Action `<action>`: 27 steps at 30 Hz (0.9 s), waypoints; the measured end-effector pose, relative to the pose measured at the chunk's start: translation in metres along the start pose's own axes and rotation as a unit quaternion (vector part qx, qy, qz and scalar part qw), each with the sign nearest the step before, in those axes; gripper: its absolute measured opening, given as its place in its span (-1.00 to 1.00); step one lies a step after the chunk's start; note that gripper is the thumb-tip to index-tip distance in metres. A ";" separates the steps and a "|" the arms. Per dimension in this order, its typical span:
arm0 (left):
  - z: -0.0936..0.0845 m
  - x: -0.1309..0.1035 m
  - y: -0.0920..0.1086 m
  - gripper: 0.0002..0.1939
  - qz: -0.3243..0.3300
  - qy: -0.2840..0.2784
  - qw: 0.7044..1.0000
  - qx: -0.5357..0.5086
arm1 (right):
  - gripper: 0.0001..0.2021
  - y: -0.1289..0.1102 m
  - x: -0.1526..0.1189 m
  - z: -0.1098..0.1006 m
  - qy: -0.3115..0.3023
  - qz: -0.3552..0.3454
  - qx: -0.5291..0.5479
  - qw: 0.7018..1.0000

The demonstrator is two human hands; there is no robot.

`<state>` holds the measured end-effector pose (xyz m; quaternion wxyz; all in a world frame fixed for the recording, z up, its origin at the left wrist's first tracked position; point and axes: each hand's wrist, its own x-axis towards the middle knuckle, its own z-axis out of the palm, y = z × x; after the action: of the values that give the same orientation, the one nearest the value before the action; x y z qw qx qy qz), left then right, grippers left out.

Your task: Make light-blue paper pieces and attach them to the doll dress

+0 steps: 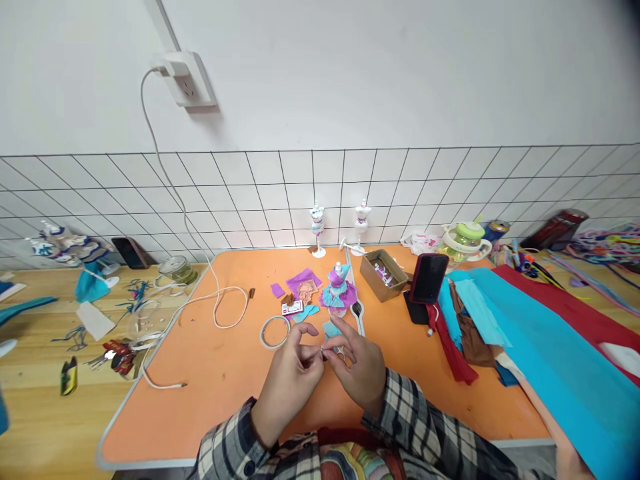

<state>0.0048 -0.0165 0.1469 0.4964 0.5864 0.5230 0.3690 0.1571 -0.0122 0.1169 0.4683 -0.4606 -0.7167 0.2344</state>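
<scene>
Low over the orange table, my left hand [295, 370] and my right hand [359, 367] meet at their fingertips. Both are pinched around something too small to make out. Just beyond them stands a small dress form [338, 288] in a purple and turquoise ruffled dress. A roll of white tape [275, 332] lies flat near my left hand. Scraps of purple cloth [303, 280] and a small white labelled box [293, 307] are behind the tape. Scissors partly show beneath my right hand, their blades hidden.
Two white dress forms [317, 230] stand by the tiled wall. To the right are a cardboard box [384, 275], a propped phone [429, 279] and long turquoise cloth [545, 353]. A white cable [217, 293] crosses the orange table [210, 387] on the left.
</scene>
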 end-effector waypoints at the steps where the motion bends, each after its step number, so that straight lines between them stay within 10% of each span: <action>1: 0.000 0.000 0.001 -0.69 -0.001 -0.003 1.000 -0.002 | -0.45 0.000 0.000 0.001 0.007 -0.013 0.000 1.000; 9: -0.001 -0.004 0.004 -0.67 -0.026 -0.050 0.993 -0.100 | -0.42 0.006 -0.002 -0.002 0.012 0.106 0.089 0.990; 18: -0.020 -0.007 0.006 -0.63 -0.052 -0.128 0.965 -0.221 | -0.56 0.032 0.004 -0.046 -0.116 0.042 0.012 0.992; 27: -0.025 -0.009 0.020 -0.65 -0.007 -0.184 0.963 -0.195 | -0.90 -0.009 0.017 -0.045 -0.102 -0.076 0.119 0.985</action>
<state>-0.0161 -0.0195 0.1728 0.6915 0.5324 0.3447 0.3457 0.1907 -0.0060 0.1520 0.4606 -0.3196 -0.7607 0.3271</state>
